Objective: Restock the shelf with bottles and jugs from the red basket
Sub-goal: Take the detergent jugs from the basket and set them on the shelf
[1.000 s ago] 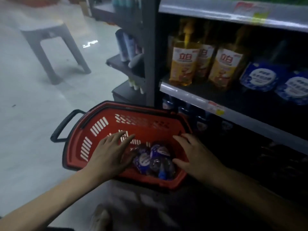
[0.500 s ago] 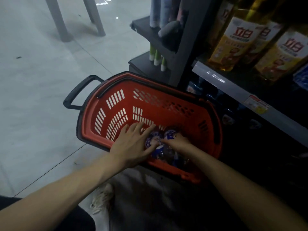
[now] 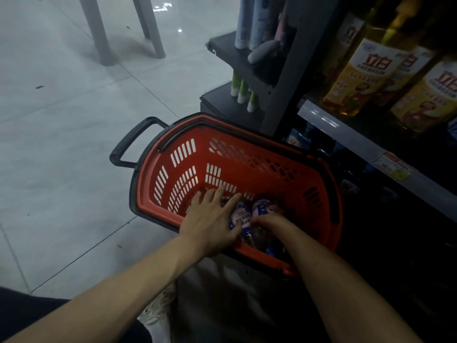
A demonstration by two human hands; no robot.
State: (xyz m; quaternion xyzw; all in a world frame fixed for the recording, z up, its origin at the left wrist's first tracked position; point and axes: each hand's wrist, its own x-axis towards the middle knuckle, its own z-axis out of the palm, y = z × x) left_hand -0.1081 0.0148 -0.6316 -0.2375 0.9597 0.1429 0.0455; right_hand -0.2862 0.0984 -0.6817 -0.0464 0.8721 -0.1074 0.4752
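A shelf (image 3: 346, 134) is waiting above and right of both grips, a red basket (image 3: 188, 154) is sitting on the floor (image 3: 74, 120) around them, the left grip (image 3: 212, 219) is lying open, fingers spread over a blue-labelled bottle (image 3: 241, 215), seemingly steadying it, and the right grip (image 3: 269, 221) is curling round the neighbouring bottle (image 3: 261, 209), probably to lift it.

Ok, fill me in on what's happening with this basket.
A person is reaching into the red basket on the floor beside the shelf. The left hand lies spread over the blue-labelled bottles at the bottom, and the right hand curls round one of them. Nothing is lifted out yet. Yellow bottles already stand on the shelf.
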